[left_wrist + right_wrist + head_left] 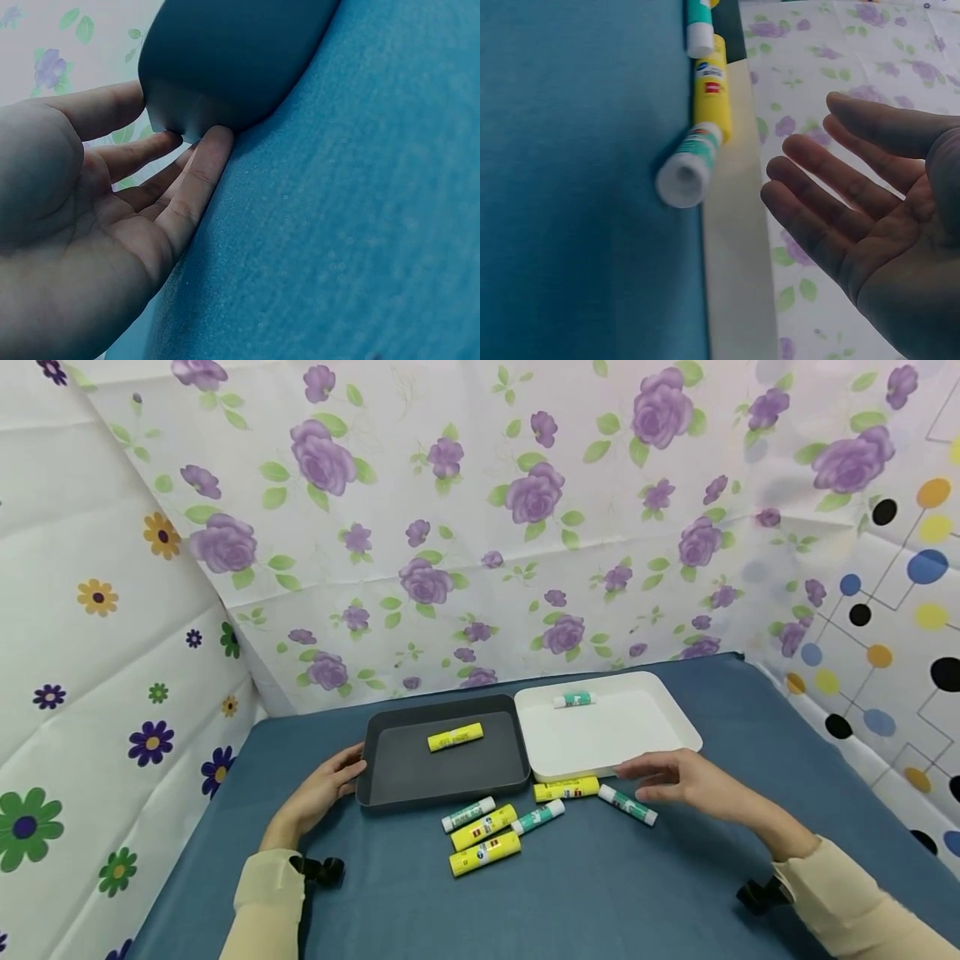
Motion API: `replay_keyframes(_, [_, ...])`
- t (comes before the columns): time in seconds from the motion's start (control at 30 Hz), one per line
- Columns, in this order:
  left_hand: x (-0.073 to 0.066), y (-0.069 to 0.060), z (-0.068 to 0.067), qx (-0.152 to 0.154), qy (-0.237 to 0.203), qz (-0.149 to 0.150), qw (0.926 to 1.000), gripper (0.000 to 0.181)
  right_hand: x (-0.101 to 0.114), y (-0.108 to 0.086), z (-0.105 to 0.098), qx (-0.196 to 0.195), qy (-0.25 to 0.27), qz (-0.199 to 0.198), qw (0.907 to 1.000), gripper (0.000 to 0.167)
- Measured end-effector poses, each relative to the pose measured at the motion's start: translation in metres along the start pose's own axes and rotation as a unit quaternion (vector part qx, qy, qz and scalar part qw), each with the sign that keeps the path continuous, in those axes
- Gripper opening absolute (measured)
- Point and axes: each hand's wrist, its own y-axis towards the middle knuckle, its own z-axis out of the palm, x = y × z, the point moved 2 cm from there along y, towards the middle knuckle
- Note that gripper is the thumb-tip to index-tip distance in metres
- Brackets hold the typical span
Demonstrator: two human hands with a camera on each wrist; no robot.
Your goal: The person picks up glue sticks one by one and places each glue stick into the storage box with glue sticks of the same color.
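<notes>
My left hand (325, 787) touches the left end of the dark grey tray (382, 781) with its fingertips, the fingers fairly straight. In the left wrist view, fingertips (217, 139) rest against the outer wall of that tray (225, 67). A yellow glue stick (455, 737) lies inside it. At the front right of the white tray (615, 739), my right hand (693, 783) hovers with loosely spread fingers and holds nothing. A green-and-white glue stick (575, 699) lies in the white tray. Nearest to my right hand is another green-and-white glue stick (628, 805) on the cloth.
A yellow glue stick (566, 788) lies along the white tray's front edge. Closer to me lie two more yellow glue sticks (485, 853) and two green-and-white ones (468, 814). The blue cloth (570, 902) covers the table, with patterned sheets (465, 527) behind and beside it.
</notes>
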Motion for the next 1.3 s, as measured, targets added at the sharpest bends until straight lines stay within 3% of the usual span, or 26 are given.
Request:
replay_keyframes(0.57, [-0.001, -0.002, 0.0, 0.004, -0.005, 0.0, 1.0, 0.066, -0.029, -0.007, 0.016, -0.002, 0.032, 0.054, 0.998, 0.044])
replay_keyframes(0.93, [0.0, -0.001, -0.002, 0.004, -0.006, 0.0, 1.0, 0.066, -0.031, -0.005, 0.02, -0.009, -0.023, 0.049, 0.9985, 0.045])
replay_keyframes(1.3, [-0.001, -0.001, -0.002, 0.004, -0.004, 0.004, 1.0, 0.067, -0.032, 0.003, 0.026, -0.023, -0.102, 0.056, 0.9929, 0.044])
